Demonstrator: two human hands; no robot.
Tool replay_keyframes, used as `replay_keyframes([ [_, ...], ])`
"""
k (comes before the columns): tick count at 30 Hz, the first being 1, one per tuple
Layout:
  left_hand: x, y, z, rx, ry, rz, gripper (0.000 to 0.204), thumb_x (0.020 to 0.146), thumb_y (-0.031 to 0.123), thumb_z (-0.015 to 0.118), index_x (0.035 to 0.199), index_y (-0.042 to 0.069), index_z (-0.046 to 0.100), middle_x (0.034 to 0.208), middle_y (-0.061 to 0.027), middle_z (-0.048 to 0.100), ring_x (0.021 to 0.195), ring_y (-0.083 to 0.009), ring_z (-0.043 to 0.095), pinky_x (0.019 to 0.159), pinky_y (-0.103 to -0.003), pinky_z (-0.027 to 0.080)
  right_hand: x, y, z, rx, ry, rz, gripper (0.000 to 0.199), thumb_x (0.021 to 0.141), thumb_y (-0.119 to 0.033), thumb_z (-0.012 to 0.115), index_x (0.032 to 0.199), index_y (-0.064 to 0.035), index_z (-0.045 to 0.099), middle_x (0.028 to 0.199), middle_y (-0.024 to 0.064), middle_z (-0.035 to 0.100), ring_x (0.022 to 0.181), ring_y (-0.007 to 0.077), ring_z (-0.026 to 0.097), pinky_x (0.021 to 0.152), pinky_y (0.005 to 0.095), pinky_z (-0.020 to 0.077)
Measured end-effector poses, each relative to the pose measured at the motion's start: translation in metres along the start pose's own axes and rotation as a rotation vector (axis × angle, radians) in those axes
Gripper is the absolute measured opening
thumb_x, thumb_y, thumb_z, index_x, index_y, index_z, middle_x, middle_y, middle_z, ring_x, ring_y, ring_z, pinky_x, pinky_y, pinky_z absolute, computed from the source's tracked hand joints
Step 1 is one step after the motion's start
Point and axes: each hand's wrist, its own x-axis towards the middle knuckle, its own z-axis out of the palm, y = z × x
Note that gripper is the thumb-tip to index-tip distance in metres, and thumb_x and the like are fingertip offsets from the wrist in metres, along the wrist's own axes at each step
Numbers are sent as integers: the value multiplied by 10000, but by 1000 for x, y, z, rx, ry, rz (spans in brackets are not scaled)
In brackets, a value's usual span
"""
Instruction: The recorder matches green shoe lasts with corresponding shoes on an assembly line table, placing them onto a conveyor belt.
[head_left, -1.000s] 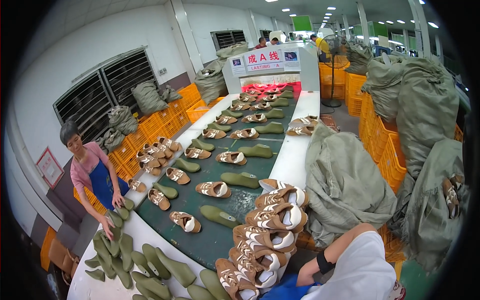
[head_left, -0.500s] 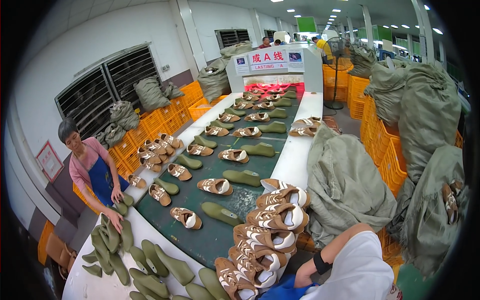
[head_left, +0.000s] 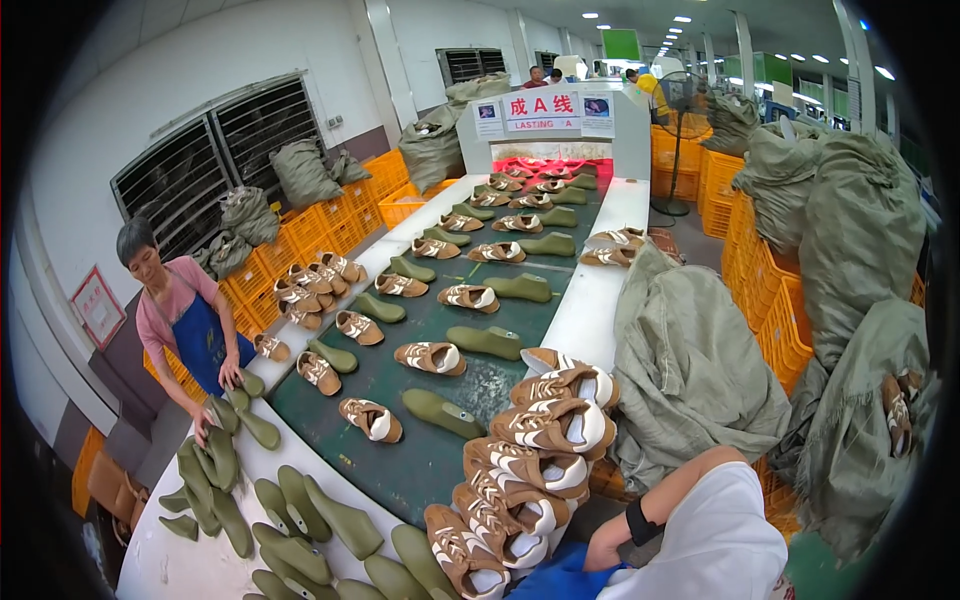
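Neither my left hand nor my right hand shows. My bent right arm (head_left: 675, 492), in a white sleeve with a black wristband, enters at the lower right; its hand is hidden past the wristband, beside my blue apron (head_left: 560, 578). Nearest to this arm, a stacked row of brown shoes with white stripes (head_left: 545, 425) runs along the right edge of the conveyor. Green shoe lasts (head_left: 343, 518) lie in a loose heap on the white ledge at the lower left. On the green belt (head_left: 335, 425), brown shoes (head_left: 430, 357) and green lasts (head_left: 484, 341) lie in rows.
Across the belt, a co-worker in a blue apron (head_left: 205, 345) has both hands at lasts on the ledge. A grey-green sack (head_left: 690, 370) lies right of the shoes. Orange crates (head_left: 785, 325) with sacks line the right; a standing fan (head_left: 683, 120) is farther back.
The co-worker's nearer hand has moved left and slightly away over the lasts, and some lasts there lie differently. The view has shifted slightly. My right arm stays bent in much the same place.
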Motion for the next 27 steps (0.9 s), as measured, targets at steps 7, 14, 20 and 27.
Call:
replay_keyframes([
  [7,1,0,-1,-4,38,16,386,797,340,561,1122,133,567,1170,-71,577,1071,-220,537,992,-527,243,5,12,4,81,83,1,268,620,-165,756,801,-19,624,853,78,643,771,231,587,686,356,484],
  [14,5,5,-6,-27,-33,-23,389,806,364,540,1128,148,567,1194,-53,563,1092,-212,523,1009,-517,222,61,9,-1,158,182,-3,274,629,-177,750,817,-22,626,855,92,643,778,245,592,688,363,485],
  [20,-1,-4,-1,-9,-41,-33,405,808,375,532,1144,150,557,1212,-48,548,1120,-208,498,1014,-514,212,0,22,3,233,234,5,279,636,-187,746,830,-25,628,857,104,643,784,257,596,689,369,486],
  [27,-4,-6,-8,-10,-69,-48,404,802,347,557,1145,134,551,1216,-61,541,1119,-219,495,1009,-506,233,-6,38,14,329,286,16,286,645,-199,741,845,-28,630,859,119,644,791,271,601,691,376,488],
])
